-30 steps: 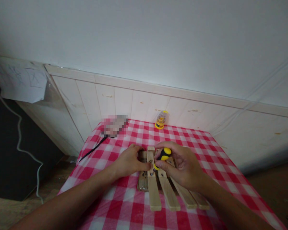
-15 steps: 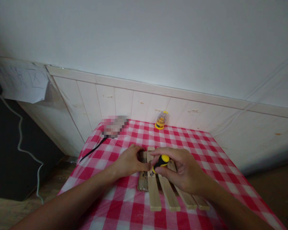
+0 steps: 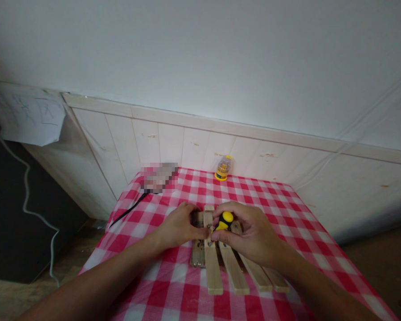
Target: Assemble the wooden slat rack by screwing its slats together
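Several pale wooden slats (image 3: 214,274) fan out toward me over a darker wooden block (image 3: 198,254) in what looks like clear wrap. Small dark screws show on the slats. My right hand (image 3: 254,229) is closed round a yellow and black screwdriver (image 3: 225,220), its handle end tilted up toward me and its tip low over the leftmost slat. My left hand (image 3: 180,225) grips the block's left side, with the thumb against the leftmost slat near the screwdriver tip. The fingertips of my left hand are hidden behind the block.
A clear container with a yellow base and cap (image 3: 223,168) stands at the table's back edge by the wall. Left of it lies a blurred-out item (image 3: 160,177) with a black strap (image 3: 128,209). A red checkered cloth (image 3: 254,191) covers the table. A white cable (image 3: 26,187) hangs at left.
The screwdriver has shifted slightly up and its handle leans differently in my right hand. A screw on the leftmost slat now shows below it. My left hand stays in place.
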Motion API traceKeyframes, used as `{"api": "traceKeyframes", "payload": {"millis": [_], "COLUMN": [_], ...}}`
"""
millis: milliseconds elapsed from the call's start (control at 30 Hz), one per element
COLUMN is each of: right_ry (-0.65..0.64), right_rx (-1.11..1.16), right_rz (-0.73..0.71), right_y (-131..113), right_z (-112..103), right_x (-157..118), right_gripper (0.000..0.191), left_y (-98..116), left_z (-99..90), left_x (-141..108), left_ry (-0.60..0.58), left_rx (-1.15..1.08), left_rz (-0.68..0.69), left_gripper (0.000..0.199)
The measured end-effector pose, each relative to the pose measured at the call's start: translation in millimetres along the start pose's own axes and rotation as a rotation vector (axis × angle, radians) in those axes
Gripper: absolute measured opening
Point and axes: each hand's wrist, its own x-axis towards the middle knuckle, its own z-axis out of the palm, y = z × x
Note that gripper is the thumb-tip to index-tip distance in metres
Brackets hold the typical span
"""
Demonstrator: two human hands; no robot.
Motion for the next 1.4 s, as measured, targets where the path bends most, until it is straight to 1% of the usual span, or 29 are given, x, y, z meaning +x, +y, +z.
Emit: {"api": "traceKeyframes", "payload": {"millis": [100,233,300,500,667,800,900,1000,1100,1400], "right_ry": [0.06,0.218,0.246,0.247,0.154,0.117,0.17,0.211,0.21,0.248], "right_rx": [0.033,0.118,0.145,0.135,0.123,0.132,0.139,0.094,0.047,0.032], "right_rz": [0.037,0.1,0.118,0.109,0.017,0.007,0.046,0.101,0.128,0.152], "right_y": [4.9,10.7,12.9,18.1,19.8,22.6,25.4,26.9,26.6,26.4], "right_z": [1.1,2.4,3.2,4.9,2.3,4.1,8.4,11.5,11.9,11.3], "right_x": [-0.5,1.3,2.9,4.0,0.4,-1.5,-2.1,-3.0,-3.7,-2.6], "right_gripper": [0.025,0.027,0.026,0.027,0.037,0.042,0.037,0.033,0.032,0.032], "left_y": [4.4,10.9,12.9,12.7,14.8,16.6,14.7,11.3,9.9,15.9], "left_z": [-0.1,-2.2,-3.2,-3.3,-4.0,-4.9,-3.9,-2.1,-1.5,-5.1], "left_x": [-1.5,-3.8,-4.6,-4.9,-5.3,-6.0,-5.5,-4.2,-3.5,-5.4], "left_ry": [0.024,0.013,0.004,0.009,0.011,0.002,0.012,0.015,0.008,-0.002], "left_rx": [0.048,0.067,0.072,0.062,0.084,0.079,0.086,0.089,0.078,0.097], "left_rz": [-0.028,-0.055,-0.067,-0.062,-0.052,-0.055,-0.048,-0.043,-0.046,-0.058], "left_gripper": [0.069,0.07,0.071,0.071,0.065,0.063,0.062,0.061,0.063,0.065]}}
